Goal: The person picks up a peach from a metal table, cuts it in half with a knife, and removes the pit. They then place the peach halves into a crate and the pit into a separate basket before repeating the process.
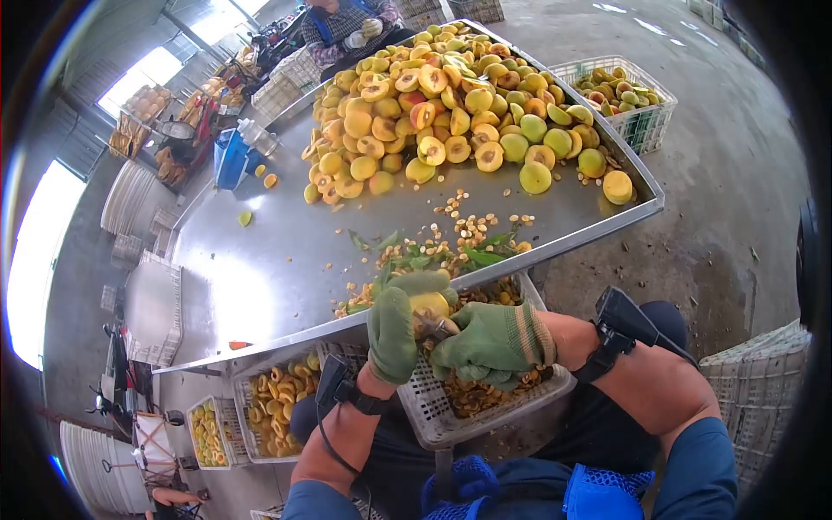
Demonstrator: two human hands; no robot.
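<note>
My left hand (393, 325), in a green glove, is closed around a yellow peach (430, 303) at the table's front edge. My right hand (490, 342), in a green glove with a tan cuff, grips a small tool (444, 328) by its end. The tool's tip meets the peach, but blur hides its shape. Below both hands stands a white plastic crate (433, 420) with brown pits and scraps inside. Just beyond the hands, green leaves (420, 256) and loose pits (468, 227) lie on the metal table (286, 234).
A large heap of whole and halved peaches (433, 113) covers the table's far side. A blue container (232, 159) and a clear bottle (257, 137) stand at left. Fruit crates (282, 403) sit below left, and another crate (654, 117) beyond the right edge. A gloved co-worker (351, 26) sits opposite.
</note>
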